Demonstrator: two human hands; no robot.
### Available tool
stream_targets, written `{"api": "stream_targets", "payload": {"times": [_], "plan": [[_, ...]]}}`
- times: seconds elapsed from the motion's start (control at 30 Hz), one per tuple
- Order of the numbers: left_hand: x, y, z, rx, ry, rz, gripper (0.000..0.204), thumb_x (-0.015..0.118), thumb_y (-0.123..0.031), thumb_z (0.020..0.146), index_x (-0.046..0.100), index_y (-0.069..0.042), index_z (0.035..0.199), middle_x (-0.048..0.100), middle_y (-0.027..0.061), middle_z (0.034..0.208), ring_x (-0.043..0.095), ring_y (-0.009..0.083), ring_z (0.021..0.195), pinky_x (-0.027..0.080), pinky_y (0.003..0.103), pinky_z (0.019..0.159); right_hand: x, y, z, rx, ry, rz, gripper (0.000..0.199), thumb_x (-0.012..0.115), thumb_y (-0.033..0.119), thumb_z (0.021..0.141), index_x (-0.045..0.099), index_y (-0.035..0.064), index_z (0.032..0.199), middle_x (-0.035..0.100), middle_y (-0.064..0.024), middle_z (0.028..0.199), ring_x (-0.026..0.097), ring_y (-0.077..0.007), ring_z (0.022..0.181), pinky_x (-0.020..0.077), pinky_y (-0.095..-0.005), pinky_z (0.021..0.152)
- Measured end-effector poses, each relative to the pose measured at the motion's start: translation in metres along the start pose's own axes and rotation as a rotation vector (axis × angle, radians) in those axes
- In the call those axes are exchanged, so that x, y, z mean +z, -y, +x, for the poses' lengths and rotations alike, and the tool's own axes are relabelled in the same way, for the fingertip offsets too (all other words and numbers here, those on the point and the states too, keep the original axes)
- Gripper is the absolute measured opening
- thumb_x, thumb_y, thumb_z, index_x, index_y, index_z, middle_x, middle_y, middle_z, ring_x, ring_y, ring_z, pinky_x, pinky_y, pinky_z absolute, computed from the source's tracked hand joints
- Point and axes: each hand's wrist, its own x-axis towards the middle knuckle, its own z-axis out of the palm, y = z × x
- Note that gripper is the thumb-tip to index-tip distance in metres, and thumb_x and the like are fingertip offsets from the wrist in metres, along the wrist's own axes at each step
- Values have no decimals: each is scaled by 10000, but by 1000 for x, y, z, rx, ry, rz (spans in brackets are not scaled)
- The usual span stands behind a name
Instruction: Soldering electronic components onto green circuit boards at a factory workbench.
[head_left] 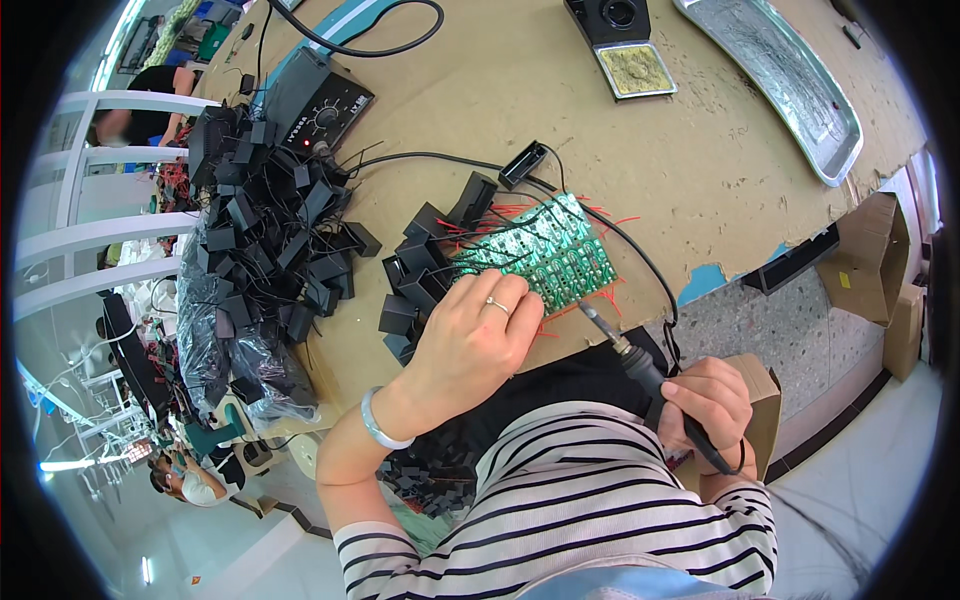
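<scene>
A green circuit board panel [590,262] lies near the table's front edge, with red wires sticking out along its edges and black wires running over it. My left hand [475,335] is closed over the panel's near left part; its fingertips point down at the board, and what they pinch is hidden. In my right hand [710,400] is a soldering iron [640,362], gripped by its dark handle. The iron's metal tip points up and left, close to the near right edge of the panel; I cannot tell whether it touches. Several black plastic cases [420,262] sit left of the panel.
A large heap of black cases with wires [285,225] covers the table's left side, beside a black soldering station [318,105]. The iron's cord curves right of the panel. Farther off are an iron stand with sponge [638,70] and a metal tray [800,85]. Other people are at left.
</scene>
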Motion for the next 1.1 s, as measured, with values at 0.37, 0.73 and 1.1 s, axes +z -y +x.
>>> {"api": "stream_targets", "payload": {"times": [0.37,0.73,1.1], "plan": [[-8,-5,2,-26,22,77,254,757,-41,722,688,-15,966,598,63,953,592,246,847,485,350,702,-2,1,2,35,-78,-19,258,695,-50,733,683,17,981,672,-69,755,632,-222,579,512,-330,519],[-37,55,-52,-731,-617,265,174,741,-115,899,683,-13,1028,658,129,1008,603,303,947,508,400,806,-7,-1,-3,30,-124,-81,127,608,-12,827,636,-23,950,614,-122,702,573,-262,544,477,-360,515],[-15,104,-93,-784,-433,419,218,701,-139,932,667,-57,1131,623,119,1074,585,347,964,500,434,823,-1,1,6,-2,-67,-80,134,611,2,843,629,-36,970,626,-130,720,580,-256,540,490,-356,514]]}}
